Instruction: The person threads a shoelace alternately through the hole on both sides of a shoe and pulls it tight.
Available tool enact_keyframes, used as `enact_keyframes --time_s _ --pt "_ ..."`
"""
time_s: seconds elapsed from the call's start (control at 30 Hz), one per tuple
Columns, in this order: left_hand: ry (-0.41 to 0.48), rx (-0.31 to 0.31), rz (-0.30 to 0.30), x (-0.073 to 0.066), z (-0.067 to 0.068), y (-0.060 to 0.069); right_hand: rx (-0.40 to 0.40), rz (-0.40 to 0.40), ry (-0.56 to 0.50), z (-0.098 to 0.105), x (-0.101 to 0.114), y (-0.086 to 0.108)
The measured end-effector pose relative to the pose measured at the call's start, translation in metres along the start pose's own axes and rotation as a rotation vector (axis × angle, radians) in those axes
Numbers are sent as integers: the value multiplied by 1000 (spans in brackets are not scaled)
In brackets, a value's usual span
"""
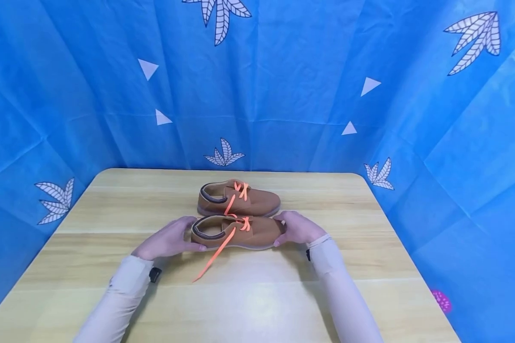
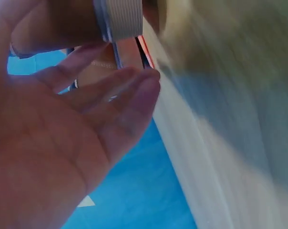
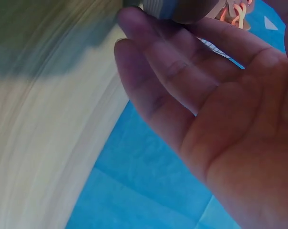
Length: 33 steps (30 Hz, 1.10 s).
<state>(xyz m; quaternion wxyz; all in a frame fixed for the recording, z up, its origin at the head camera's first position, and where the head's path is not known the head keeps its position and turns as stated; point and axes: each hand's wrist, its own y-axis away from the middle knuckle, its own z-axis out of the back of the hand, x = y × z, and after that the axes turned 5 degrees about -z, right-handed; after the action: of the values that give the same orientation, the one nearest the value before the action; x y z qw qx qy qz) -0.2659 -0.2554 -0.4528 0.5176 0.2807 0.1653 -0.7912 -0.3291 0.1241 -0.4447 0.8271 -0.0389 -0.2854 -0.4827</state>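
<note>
Two brown shoes with orange laces lie side by side at the table's far middle, toes to the right. My left hand [image 1: 169, 238] grips the heel of the near shoe [image 1: 266, 231], its thumb along the near side. At the toe, my right hand [image 1: 300, 227] holds the same shoe between thumb and fingers. One loose orange lace [image 1: 216, 252] trails from it toward me. Just behind stands the far shoe [image 1: 263, 200], touched by neither hand. In the left wrist view, the heel [image 2: 63, 28] shows above my fingers [image 2: 129, 105]. The toe [image 3: 191, 10] appears above my right fingers [image 3: 177, 71].
A light wooden table [image 1: 257, 300] lies under the shoes. Blue cloth [image 1: 283, 95] with white leaf and triangle prints hangs behind the table and along both sides.
</note>
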Motion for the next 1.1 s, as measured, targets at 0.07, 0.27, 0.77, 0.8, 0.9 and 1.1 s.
enact_keyframes --time_s 0.07,0.27,0.77,0.8,0.9,1.1 --pt "49 25 11 2 -1 -4 6 12 -14 1 -2 0" --pt "99 42 -27 11 0 -13 9 -3 -32 2 -4 -3" --pt "135 8 -15 28 0 -37 -100 -82 -130 1 -11 -10" --pt "145 11 -1 28 1 -38 -105 -84 -144 1 -11 -10" --pt "143 24 19 27 1 -38 -124 -92 -160 1 -12 -11" --pt "171 37 34 22 1 -39 -165 -70 -147 -1 -18 -13"
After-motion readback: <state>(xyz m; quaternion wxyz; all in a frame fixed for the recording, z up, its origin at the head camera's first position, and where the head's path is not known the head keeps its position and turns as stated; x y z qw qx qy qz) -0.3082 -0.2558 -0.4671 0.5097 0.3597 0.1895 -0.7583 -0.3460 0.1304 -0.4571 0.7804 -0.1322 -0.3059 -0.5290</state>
